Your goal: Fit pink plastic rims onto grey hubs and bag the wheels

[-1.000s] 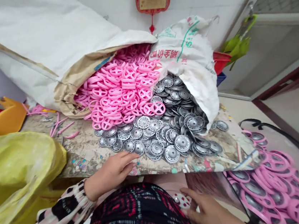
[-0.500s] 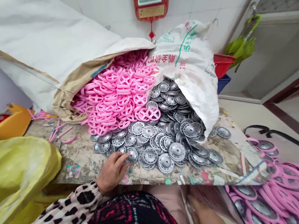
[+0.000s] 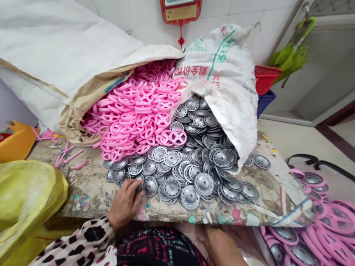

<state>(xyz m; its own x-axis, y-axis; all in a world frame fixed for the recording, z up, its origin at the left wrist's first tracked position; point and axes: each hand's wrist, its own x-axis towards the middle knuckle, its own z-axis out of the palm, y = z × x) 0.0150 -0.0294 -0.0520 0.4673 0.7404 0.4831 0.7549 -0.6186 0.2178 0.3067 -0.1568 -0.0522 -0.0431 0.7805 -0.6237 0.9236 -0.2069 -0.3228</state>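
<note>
The left hand [image 3: 125, 206] is at the front of the table [image 3: 90, 193], fingertips at the near edge of the loose grey discs [image 3: 190, 197]; its fingers are curled with the thumb a little apart, a narrow grip, though whether a disc is pinched there I cannot tell. The right hand [image 3: 213, 234] is mostly hidden below the table's edge, so its grip cannot be told either. The discs spill from a printed sack [image 3: 226, 66] and spread in overlapping layers; left of and behind them, pink spoked rings [image 3: 145, 96] pour from a larger white sack [image 3: 64, 30]. At the right, beyond the table, larger pink pieces with grey discs showing among them [image 3: 306, 255] fill a clear bag [image 3: 353, 176]. The step in hand looks like sorting or picking at the front discs. Lifting one would call for a fingertip under its rim and the thumb closing against it, lightly enough that the overlapping neighbours do not slide off the edge.
</note>
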